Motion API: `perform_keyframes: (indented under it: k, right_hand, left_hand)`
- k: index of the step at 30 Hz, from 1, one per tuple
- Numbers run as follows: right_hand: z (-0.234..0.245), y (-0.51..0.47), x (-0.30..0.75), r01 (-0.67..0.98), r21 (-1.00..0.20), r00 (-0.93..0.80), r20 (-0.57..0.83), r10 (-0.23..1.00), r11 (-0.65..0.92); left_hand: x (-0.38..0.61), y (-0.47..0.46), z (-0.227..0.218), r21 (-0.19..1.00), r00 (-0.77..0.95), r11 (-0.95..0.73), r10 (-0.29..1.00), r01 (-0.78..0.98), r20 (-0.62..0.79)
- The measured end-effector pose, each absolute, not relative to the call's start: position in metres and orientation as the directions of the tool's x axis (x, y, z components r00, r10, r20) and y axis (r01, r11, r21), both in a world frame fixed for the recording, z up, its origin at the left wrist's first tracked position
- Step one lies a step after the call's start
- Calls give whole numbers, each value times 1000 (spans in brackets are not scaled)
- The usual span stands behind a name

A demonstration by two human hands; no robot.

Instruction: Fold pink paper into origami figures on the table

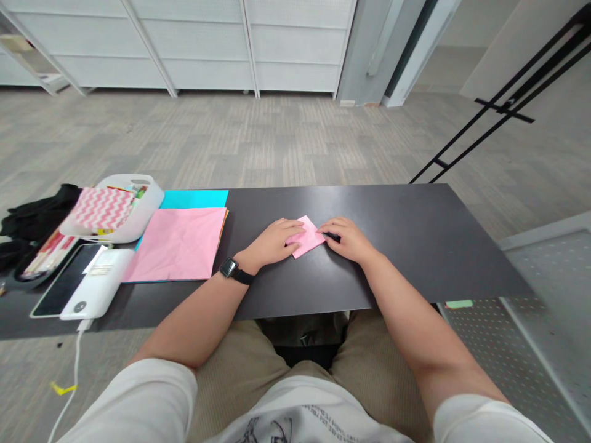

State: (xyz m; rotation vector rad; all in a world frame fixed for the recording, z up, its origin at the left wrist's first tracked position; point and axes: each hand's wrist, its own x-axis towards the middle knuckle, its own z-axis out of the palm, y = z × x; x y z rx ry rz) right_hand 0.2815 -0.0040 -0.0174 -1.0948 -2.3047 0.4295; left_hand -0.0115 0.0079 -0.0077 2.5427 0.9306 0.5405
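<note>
Khaki trousers and a white shirt fill the near edge, with both bare forearms reaching forward over a dark table. A black watch sits on the left wrist. The left hand lies flat and open, its fingertips pressing the left edge of a small folded pink paper. The right hand, also open with loosely curved fingers, presses the paper's right corner. The paper lies flat on the table between the two hands, near the table's middle. Off to the left lie a white power bank beside a phone, then a large pink sheet over a teal sheet. A white tray holds chevron paper. Beyond lie grey carpet and white cabinets.
</note>
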Motion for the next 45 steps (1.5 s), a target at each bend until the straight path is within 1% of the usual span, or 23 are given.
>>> perform_keyframes:
  k: [5, 12, 16, 20, 28, 34, 38, 45]
  right_hand:
    - [-17, -5, 281, 589, -519, -511, 354, 783, 619]
    - [-16, -5, 277, 529, -551, -512, 400, 760, 646]
    - [-15, -6, 277, 540, -550, -515, 383, 767, 637]
    - [-15, -7, 278, 559, -534, -516, 375, 770, 634]
    - [-15, -6, 281, 600, -543, -509, 306, 804, 587]
    - [-16, -3, 282, 590, -578, -455, 340, 823, 565]
    - [-17, -2, 282, 598, -588, -443, 325, 836, 545]
    - [-24, 1, 279, 612, -576, -421, 342, 840, 542]
  left_hand:
    - [-12, 7, -10, 471, 682, -675, 706, 568, 189]
    - [-11, 7, -9, 448, 719, -725, 658, 524, 224]
    - [-14, 5, -8, 421, 758, -760, 615, 496, 218]
    - [-15, 1, -6, 405, 763, -760, 616, 509, 197]
    - [-15, -3, 0, 422, 763, -749, 621, 511, 177]
    - [-13, -8, 9, 468, 810, -761, 568, 450, 145]
    - [-11, -10, 12, 466, 826, -772, 546, 432, 139]
    - [-9, -12, 12, 459, 831, -777, 540, 431, 134]
